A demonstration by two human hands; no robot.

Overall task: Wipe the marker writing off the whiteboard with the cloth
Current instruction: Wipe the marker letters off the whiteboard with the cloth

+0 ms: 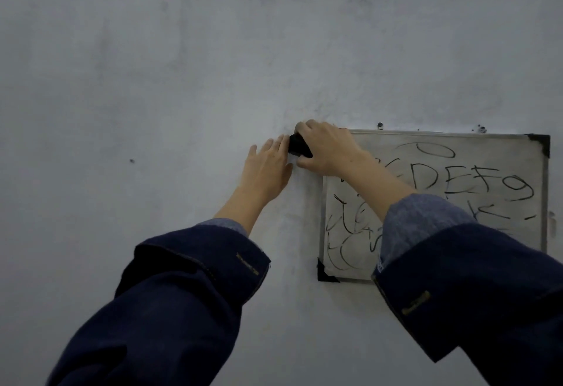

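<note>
A black cloth (300, 145) is gripped by the right hand (327, 149) beside the whiteboard (499, 160). The left hand (269, 169) is laid flat, fingers straight, against the wall (152, 81). Marker writing (475, 183) is seen across the board.

Single head-worn view, facing a pale wall (152, 81) straight on at arm's reach, whiteboard (502, 154) at right of centre.

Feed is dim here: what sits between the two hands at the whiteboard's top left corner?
Head view: a dark black cloth, gripped by the right hand. The flat left hand touches its left edge.
</note>
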